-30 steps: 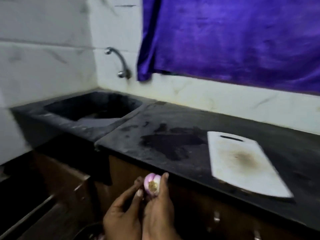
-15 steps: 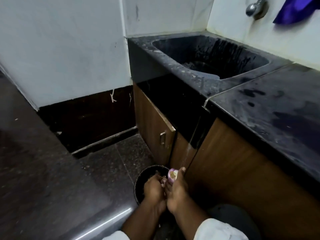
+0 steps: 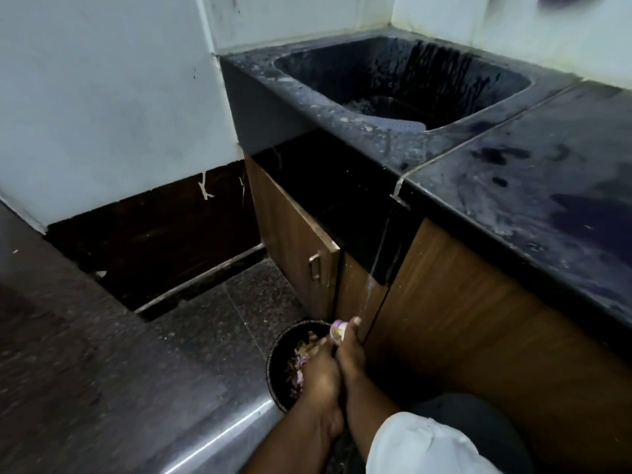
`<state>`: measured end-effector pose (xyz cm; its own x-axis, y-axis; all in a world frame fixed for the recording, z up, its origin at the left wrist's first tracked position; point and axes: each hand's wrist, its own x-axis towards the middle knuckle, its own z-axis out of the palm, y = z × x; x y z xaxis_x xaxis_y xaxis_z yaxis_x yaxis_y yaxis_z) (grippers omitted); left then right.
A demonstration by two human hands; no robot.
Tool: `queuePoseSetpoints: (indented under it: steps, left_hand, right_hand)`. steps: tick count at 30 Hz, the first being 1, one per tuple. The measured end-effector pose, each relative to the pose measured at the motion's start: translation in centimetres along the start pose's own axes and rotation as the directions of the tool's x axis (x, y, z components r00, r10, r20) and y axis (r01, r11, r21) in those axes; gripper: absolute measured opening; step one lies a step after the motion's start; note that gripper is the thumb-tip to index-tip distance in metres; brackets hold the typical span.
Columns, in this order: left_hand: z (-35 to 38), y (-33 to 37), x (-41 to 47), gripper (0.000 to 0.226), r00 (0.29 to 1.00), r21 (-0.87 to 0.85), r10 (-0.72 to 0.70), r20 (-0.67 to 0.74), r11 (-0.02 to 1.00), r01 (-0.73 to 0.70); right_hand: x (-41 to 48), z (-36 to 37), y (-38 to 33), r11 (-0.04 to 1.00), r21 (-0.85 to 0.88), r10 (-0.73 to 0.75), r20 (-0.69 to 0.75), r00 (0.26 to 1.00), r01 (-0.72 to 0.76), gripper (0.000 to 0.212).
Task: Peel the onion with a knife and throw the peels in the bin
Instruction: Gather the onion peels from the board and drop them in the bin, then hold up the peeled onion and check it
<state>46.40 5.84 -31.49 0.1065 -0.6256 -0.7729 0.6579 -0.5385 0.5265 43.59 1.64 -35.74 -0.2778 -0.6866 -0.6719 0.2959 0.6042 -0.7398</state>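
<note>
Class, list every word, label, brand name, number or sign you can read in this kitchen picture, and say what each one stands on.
None: no readable text shows anywhere.
The sink, countertop, cupboard door, bin and onion all appear bare of print.

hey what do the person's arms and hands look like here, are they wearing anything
Both hands, the left hand and the right hand, are bare: no gloves, and no rings or watch that I can make out. The forearms are bare too. A white sleeve shows, pushed up, on the right arm.
</note>
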Motion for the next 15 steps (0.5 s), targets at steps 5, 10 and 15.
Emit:
queuePoseSetpoints:
  steps: [5,10,15]
  left_hand:
    - [-2.0,1.3,-2.2,0.033,0.894,0.263,0.345,-0.285,0.925,-0.273]
    - [-1.5,3.5,-4.4,0.036,0.875,0.359,0.469,-0.119,0.842,-0.402]
    - [5.3,3.0,-15.5,0.017,0.777,0.191,0.530,0.339,0.770,-0.608]
  right_hand:
    - [-4.5,0.4,-3.8,0.980,0.190,-0.059,0.027,0.998,0.053,0.043]
    - [-10.1,-5.1,-7.9,0.943,-0.008,-0.323,0.198,0.925,0.331,0.027]
    - [-17.9,-13.6,-13.9,0.861,0.164,-0.509,0.279,0.814,0.482,0.047]
